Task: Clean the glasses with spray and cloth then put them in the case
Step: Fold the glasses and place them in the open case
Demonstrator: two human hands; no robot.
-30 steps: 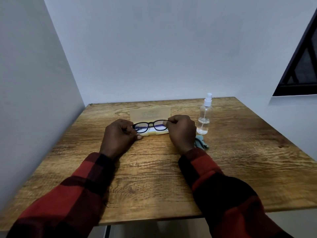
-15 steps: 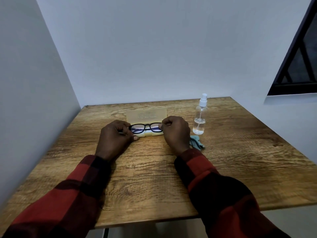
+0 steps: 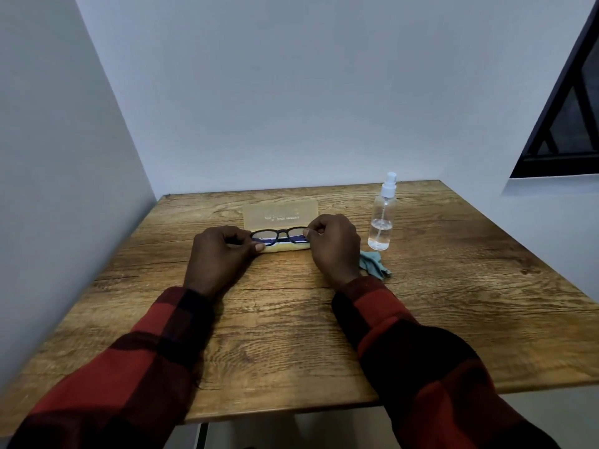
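Black-framed glasses (image 3: 280,235) sit low in the tray of an open yellowish translucent case (image 3: 280,216), whose lid stands up behind them. My left hand (image 3: 220,254) pinches the left end of the frame. At the right end, my right hand (image 3: 334,244) grips the frame with closed fingers. A clear spray bottle (image 3: 382,222) with a white nozzle stands upright to the right of the case. A crumpled teal cloth (image 3: 374,270) lies on the table just right of my right wrist.
The wooden table (image 3: 291,335) fills the view, with a wall close on the left and another behind it. A dark window frame (image 3: 564,124) is at the upper right. My red and black checked sleeves cover the table's near part.
Both hands have lowered the glasses slightly into the case tray. The camera has tilted a little, so the whole scene shifted in view.
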